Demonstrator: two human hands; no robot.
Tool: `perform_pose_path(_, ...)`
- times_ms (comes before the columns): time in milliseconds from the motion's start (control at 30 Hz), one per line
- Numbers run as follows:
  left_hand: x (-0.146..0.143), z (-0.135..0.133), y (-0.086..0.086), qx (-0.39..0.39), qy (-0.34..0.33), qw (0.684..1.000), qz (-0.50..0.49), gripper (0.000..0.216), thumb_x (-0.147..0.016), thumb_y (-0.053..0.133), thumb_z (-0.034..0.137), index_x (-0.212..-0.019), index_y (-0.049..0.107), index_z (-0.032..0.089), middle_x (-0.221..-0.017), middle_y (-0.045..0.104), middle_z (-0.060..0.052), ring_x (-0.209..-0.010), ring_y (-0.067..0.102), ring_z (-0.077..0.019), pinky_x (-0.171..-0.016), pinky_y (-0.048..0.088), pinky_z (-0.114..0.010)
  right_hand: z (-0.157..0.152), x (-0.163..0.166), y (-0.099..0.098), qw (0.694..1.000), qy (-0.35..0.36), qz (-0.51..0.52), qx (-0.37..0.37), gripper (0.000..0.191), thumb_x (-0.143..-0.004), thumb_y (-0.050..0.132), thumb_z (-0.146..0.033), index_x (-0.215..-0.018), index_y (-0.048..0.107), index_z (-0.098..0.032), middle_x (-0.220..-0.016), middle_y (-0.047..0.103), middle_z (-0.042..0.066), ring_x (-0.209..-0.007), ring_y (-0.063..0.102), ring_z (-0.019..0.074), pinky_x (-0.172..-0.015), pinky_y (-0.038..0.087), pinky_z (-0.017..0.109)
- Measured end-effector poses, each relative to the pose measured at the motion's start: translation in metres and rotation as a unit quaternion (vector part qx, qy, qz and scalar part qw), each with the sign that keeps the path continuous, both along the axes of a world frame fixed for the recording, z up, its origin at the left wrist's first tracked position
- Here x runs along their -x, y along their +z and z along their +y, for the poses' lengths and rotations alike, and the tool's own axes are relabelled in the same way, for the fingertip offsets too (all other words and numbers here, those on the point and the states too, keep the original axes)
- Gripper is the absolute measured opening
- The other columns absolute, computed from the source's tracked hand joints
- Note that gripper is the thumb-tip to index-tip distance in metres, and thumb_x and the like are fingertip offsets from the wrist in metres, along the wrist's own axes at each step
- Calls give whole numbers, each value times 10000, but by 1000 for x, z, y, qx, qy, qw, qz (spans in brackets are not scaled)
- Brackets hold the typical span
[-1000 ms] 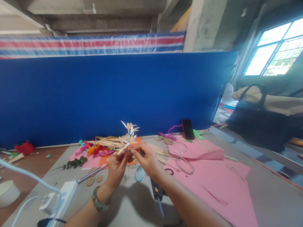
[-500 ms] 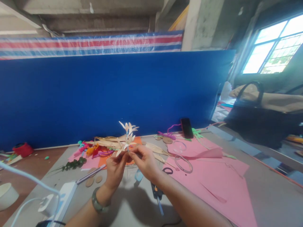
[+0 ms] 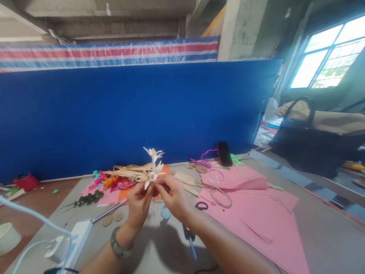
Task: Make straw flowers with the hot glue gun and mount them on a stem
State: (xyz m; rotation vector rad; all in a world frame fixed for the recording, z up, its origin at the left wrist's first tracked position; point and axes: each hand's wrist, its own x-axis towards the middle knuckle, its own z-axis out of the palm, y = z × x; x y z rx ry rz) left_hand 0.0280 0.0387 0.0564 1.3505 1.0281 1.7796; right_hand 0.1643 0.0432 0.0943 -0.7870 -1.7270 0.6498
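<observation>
Several pale cream handmade flowers (image 3: 154, 171) stand together above my fingertips, the top one higher than the others. My left hand (image 3: 139, 203) pinches the base of the bunch from the left. From the right, my right hand (image 3: 173, 194) pinches it at the same spot, fingertips nearly touching the left ones. The stem between the fingers is mostly hidden. Below the hands lies a light blue ring of tape or ribbon (image 3: 165, 212). A hot glue gun (image 3: 188, 233) with a clear stick lies by my right forearm, which partly covers it.
Dried husk strips (image 3: 128, 170), a green leafy sprig (image 3: 92, 198), wooden discs (image 3: 107, 220) and a power strip (image 3: 78, 238) are on the left. Pink paper sheets (image 3: 273, 220), scissors handles (image 3: 202, 206), a wire hoop (image 3: 221, 198) and a phone (image 3: 224, 153) are on the right. A blue panel (image 3: 137, 114) stands behind.
The flowers have turned and tilted slightly in my fingers, the lower blossom now facing more forward. Both hands keep their pinch in almost the same place.
</observation>
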Motion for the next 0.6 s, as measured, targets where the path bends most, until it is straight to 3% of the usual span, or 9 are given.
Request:
perform_pose_path(200, 0, 3, -5, -23, 27, 999, 11, 225, -705, 742, 345, -788, 720, 137, -645, 676, -45, -647, 633, -188, -612, 523, -280, -3, 4, -5, 995, -57, -50, -64, 122, -868, 535, -185, -773, 613, -180, -744, 635, 37, -701, 588, 157, -663, 442, 263)
perform_pose_path(600, 0, 4, -10, -66, 72, 994, 58, 178, -701, 737, 331, -729, 724, 156, -638, 684, -36, -617, 621, -179, -598, 508, -276, -4, 6, -5, 994, -44, -63, -77, 145, -869, 510, -170, -761, 607, -170, -716, 614, 33, -675, 565, 153, -651, 420, 258)
